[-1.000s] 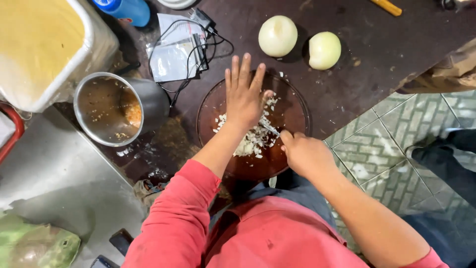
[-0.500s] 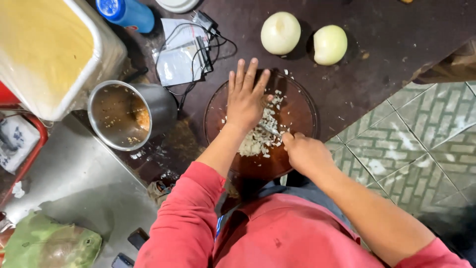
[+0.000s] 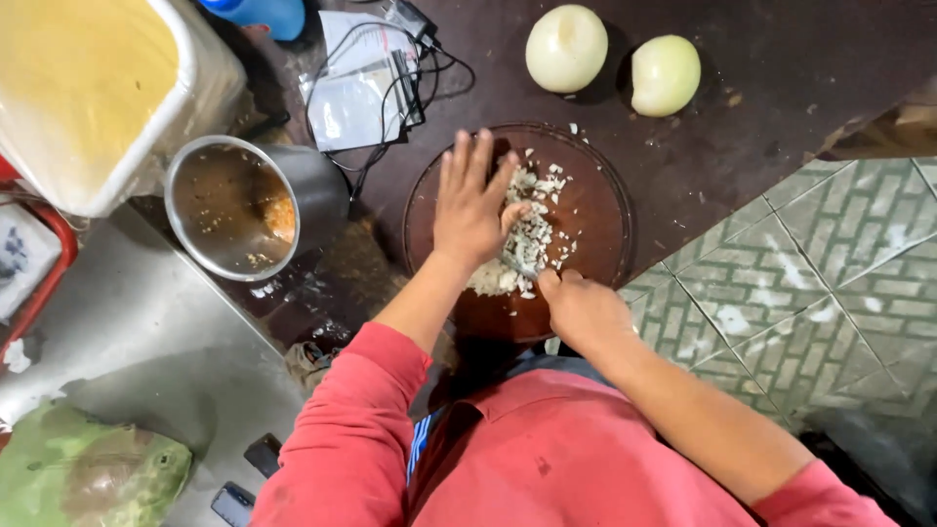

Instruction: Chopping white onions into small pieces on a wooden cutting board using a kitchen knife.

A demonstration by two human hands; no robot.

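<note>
A round dark-brown chopping board (image 3: 595,210) lies on the dark table, with a heap of finely chopped white onion (image 3: 532,239) on it. My left hand (image 3: 470,205) rests flat, fingers spread, on top of the knife blade over the heap. My right hand (image 3: 584,310) is closed around the knife handle at the board's near edge; only a sliver of blade (image 3: 519,265) shows. Two whole peeled onions (image 3: 566,47) (image 3: 666,74) sit beyond the board.
A steel pot (image 3: 234,210) with food residue stands left of the board. A large white container (image 3: 98,93) of yellow stuff is at far left. Plastic packets and a black cable (image 3: 366,88) lie behind. A blue bottle (image 3: 259,12), green vegetable (image 3: 83,473), tiled floor (image 3: 800,283) on the right.
The camera view has shifted slightly. Both hands stay on the knife over the chopped onion, and the heap has shifted a little under the chopping.
</note>
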